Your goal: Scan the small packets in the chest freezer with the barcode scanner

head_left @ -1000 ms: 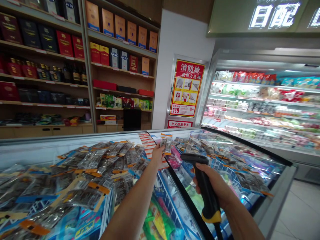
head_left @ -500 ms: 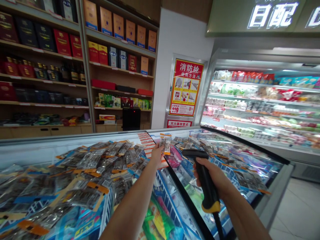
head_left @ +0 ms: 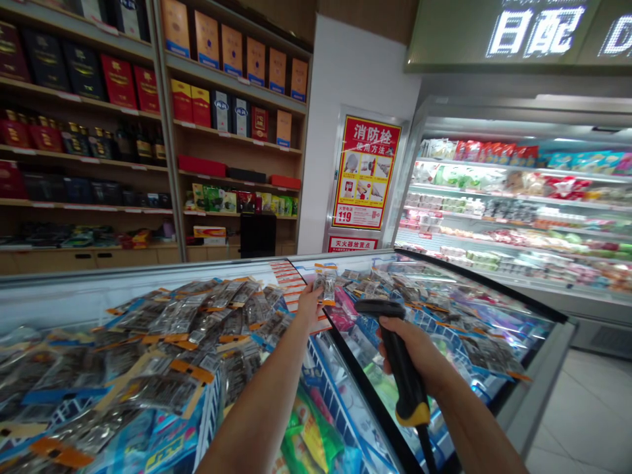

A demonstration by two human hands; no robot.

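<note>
My left hand (head_left: 309,303) is closed on a small clear snack packet (head_left: 326,284) with orange ends, held up over the freezer's glass lid. In my right hand (head_left: 412,345) is a black and yellow barcode scanner (head_left: 402,368), fingers wrapped round its handle. The scanner's head is to the right of the packet and apart from it, and its cable hangs down toward the bottom edge. A heap of similar packets (head_left: 182,316) with orange and blue ends lies to the left of my left arm.
Below the hands is a chest freezer with a black-edged glass lid (head_left: 360,385) and blue wire baskets (head_left: 328,388) of bagged goods. More packets (head_left: 494,355) lie on the right. Behind stand bottle shelves (head_left: 237,131), a red fire-hydrant poster (head_left: 365,171) and a lit refrigerated case (head_left: 518,191).
The scanner in my right hand has shifted slightly left, toward the packet. My left hand and its packet stay almost in place.
</note>
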